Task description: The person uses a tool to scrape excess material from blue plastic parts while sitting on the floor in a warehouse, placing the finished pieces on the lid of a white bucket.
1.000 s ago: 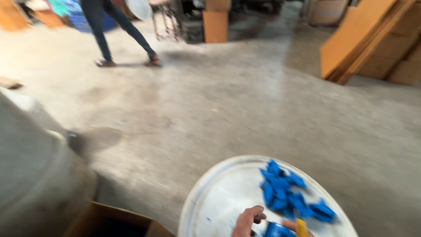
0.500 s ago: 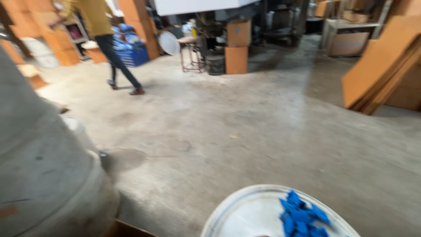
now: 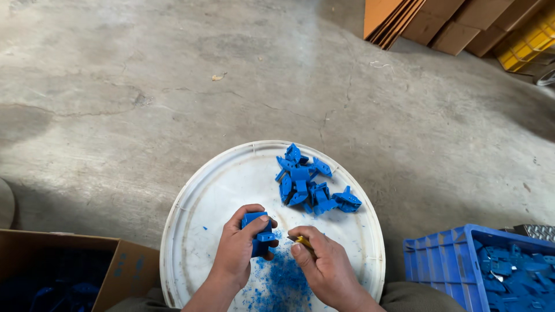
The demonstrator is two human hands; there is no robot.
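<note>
My left hand (image 3: 240,248) grips a small blue plastic part (image 3: 258,232) over a round white lid (image 3: 202,202) that serves as a work surface. My right hand (image 3: 325,263) is closed on a small yellow-handled tool (image 3: 302,241), its tip pointing at the part. Blue shavings (image 3: 277,283) lie on the lid between my hands. A pile of several more blue plastic parts (image 3: 309,185) sits on the far side of the lid, a short reach beyond my fingers.
A blue plastic crate (image 3: 439,260) holding more blue parts stands at the lower right. A brown cardboard box (image 3: 124,266) is at the lower left. Cardboard sheets and boxes (image 3: 428,23) and a yellow crate (image 3: 529,37) lie on the concrete floor far right.
The view has swung down from the workshop floor and a walking person to the lid. Both hands are now in view, working a blue part.
</note>
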